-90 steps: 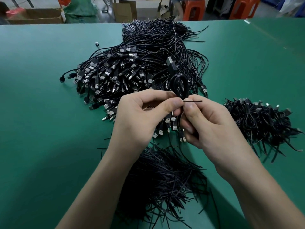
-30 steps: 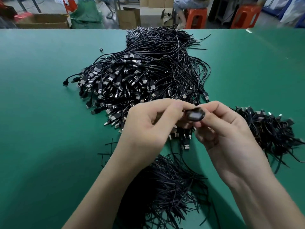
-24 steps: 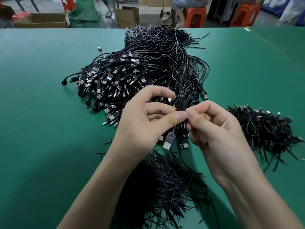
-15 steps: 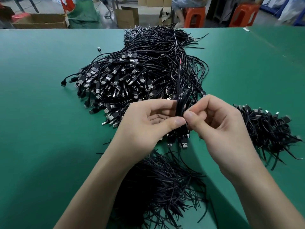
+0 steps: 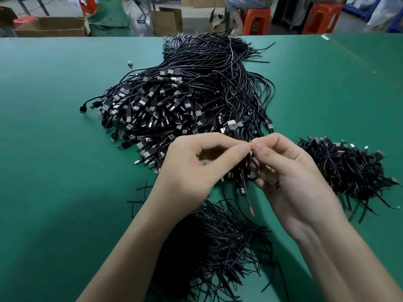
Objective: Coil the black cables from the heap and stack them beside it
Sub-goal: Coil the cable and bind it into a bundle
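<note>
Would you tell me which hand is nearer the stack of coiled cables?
Right. The right hand is just beside the stack of coiled cables; the left hand lies beyond it.

A wide green table (image 5: 54, 149) fills most of the view. Beyond its far edge stand open cardboard boxes (image 5: 52, 27), a green sack (image 5: 110, 20) and two orange plastic stools (image 5: 256, 17) on a grey floor (image 5: 65, 7).

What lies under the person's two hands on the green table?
Under the left hand and right hand, the heap's near edge of USB plugs shows. Below the wrists lies a pile of thin black ties. What the palms cover is hidden.
</note>
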Demonstrator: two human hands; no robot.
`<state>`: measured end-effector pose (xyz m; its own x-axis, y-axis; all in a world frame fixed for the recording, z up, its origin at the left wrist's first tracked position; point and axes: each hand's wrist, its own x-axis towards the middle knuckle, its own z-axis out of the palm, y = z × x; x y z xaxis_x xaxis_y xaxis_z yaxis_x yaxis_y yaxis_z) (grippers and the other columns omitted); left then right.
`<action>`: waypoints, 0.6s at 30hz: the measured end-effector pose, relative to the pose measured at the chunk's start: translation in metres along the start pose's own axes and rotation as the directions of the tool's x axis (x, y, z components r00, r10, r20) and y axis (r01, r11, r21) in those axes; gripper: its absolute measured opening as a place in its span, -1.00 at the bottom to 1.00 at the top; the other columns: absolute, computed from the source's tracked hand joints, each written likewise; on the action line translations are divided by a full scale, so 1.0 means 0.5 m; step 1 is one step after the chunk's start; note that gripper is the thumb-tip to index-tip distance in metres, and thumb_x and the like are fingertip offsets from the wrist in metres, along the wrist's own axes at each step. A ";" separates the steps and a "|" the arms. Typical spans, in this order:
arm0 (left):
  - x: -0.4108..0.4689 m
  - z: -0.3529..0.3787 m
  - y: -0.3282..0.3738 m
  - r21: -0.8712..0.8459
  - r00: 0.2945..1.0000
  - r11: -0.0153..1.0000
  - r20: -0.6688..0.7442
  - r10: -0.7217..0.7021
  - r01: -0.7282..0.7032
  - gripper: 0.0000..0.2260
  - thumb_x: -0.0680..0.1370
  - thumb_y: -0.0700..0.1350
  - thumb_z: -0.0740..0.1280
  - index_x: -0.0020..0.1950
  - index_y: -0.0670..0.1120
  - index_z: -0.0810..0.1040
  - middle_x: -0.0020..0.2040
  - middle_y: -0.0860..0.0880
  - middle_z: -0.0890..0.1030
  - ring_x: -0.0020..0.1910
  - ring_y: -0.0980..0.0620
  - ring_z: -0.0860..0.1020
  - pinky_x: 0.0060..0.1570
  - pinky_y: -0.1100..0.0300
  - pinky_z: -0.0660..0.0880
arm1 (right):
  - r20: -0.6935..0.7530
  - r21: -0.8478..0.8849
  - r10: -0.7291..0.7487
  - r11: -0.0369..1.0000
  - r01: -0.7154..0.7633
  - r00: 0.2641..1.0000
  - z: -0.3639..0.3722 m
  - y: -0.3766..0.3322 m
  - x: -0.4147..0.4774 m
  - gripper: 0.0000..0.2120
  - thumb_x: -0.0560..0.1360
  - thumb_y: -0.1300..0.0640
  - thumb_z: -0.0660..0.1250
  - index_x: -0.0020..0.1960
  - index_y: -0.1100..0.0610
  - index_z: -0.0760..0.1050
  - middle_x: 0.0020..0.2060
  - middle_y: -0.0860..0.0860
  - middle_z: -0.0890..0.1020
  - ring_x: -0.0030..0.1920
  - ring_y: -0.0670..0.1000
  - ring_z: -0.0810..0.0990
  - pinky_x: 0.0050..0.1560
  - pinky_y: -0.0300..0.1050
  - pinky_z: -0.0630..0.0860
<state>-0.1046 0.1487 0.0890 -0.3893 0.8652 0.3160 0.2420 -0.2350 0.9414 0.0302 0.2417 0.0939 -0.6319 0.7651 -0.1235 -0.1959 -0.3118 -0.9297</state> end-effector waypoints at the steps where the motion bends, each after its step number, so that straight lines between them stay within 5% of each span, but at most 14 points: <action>1: 0.001 0.000 0.000 -0.075 0.999 0.996 -0.005 -0.047 0.047 -0.90 0.57 -0.22 0.48 0.01 -0.04 0.76 -0.16 0.03 0.76 -0.20 0.14 0.71 -0.17 0.35 0.59 | -0.006 -0.014 -0.026 1.000 0.025 1.000 0.005 0.001 -0.003 -0.93 0.39 0.07 0.45 -0.23 0.02 0.58 -0.42 -0.08 0.50 -0.46 -0.14 0.36 -0.44 -0.34 0.36; 3: 0.004 0.002 -0.005 -0.173 0.990 0.977 -0.047 -0.131 0.121 -0.81 0.46 -0.19 0.57 0.01 0.03 0.71 -0.14 0.05 0.74 -0.15 0.14 0.69 -0.08 0.33 0.58 | -0.015 -0.012 -0.068 0.998 0.068 0.998 0.013 0.002 -0.009 -0.90 0.42 0.06 0.44 -0.23 0.02 0.55 -0.45 -0.11 0.45 -0.50 -0.16 0.33 -0.43 -0.32 0.35; 8: 0.008 -0.001 -0.013 -0.178 0.986 0.973 -0.054 -0.160 0.148 -0.44 0.45 -0.19 0.54 0.42 0.02 0.49 0.00 -0.05 0.70 -0.01 0.03 0.66 0.09 0.11 0.62 | 0.027 -0.123 -0.218 0.968 0.219 0.976 0.011 -0.004 -0.007 -0.84 0.54 0.20 0.42 -0.20 0.08 0.51 -0.47 -0.12 0.40 -0.48 -0.14 0.28 -0.42 -0.29 0.29; 15: 0.004 -0.001 -0.004 -0.075 0.994 0.991 0.001 -0.107 0.107 -0.73 0.51 -0.25 0.51 0.18 -0.04 0.68 0.02 0.02 0.75 -0.01 0.12 0.69 0.06 0.16 0.64 | 0.136 -0.408 -0.315 0.846 0.343 0.939 -0.011 -0.024 -0.004 -0.82 0.56 0.21 0.43 -0.20 0.12 0.51 -0.38 0.09 0.44 -0.43 -0.18 0.40 -0.35 -0.38 0.35; 18: 0.004 -0.005 0.004 0.107 1.000 0.994 -0.029 0.012 -0.008 -0.76 0.51 -0.22 0.52 0.10 0.07 0.68 -0.09 0.21 0.71 -0.17 0.28 0.61 -0.17 0.35 0.48 | 0.157 -0.277 -0.210 0.929 0.247 0.965 -0.014 -0.031 -0.006 -0.85 0.52 0.20 0.42 -0.22 0.12 0.55 -0.39 0.09 0.48 -0.48 -0.19 0.39 -0.41 -0.37 0.33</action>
<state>-0.1073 0.1489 0.0916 -0.4118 0.8494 0.3301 0.3392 -0.1933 0.9206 0.0403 0.2481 0.1062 -0.6862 0.7157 0.1301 -0.1304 0.0549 -0.9899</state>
